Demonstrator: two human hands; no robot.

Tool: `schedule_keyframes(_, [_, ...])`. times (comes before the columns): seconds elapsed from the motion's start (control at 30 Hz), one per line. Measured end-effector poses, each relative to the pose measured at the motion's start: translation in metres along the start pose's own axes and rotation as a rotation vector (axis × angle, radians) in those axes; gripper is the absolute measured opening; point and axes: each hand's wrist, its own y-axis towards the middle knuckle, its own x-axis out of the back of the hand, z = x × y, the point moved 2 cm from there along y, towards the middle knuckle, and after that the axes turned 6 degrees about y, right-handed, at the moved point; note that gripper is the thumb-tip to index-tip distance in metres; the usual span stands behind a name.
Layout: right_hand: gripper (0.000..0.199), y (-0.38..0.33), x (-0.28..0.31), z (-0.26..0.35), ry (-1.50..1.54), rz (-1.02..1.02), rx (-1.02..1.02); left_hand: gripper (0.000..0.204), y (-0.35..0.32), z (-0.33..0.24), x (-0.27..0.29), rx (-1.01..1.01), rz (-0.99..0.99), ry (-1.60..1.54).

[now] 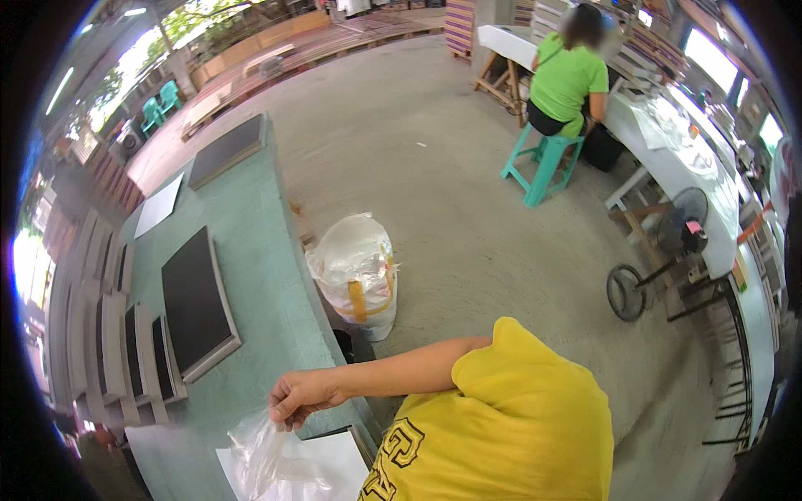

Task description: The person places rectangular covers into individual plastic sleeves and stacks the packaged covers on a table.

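My right hand (302,398) reaches in from the yellow sleeve over the green tabletop (276,334). Its fingers pinch the upper part of a crumpled clear plastic bag (271,459). Beneath the plastic lies a white sheet (330,457), with a dark edge showing along its far right side. Beyond the hand, a flat dark panel with pale edges (199,301) rests on the same table. My left hand is not in view.
Another dark panel (230,152) and a white sheet (159,206) lie farther along the table. Several panels stand in rows (109,346) at left. A white sack (355,275) stands beside the table. A person in green (568,79) sits on a teal stool (547,163); a fan (683,221) stands right.
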Motion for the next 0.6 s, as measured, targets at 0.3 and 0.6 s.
schedule_keyframes(0.3, [0.024,0.065,-0.079,0.005,-0.859,0.129,0.683,0.019,-0.080,-0.089,-0.075,-0.476,0.552,0.378])
schedule_keyframes(0.6, [0.044,0.072,-0.072,-0.046,-0.271,0.272,-0.414,0.022,-0.091,-0.073,-0.003,-0.324,0.415,-0.193])
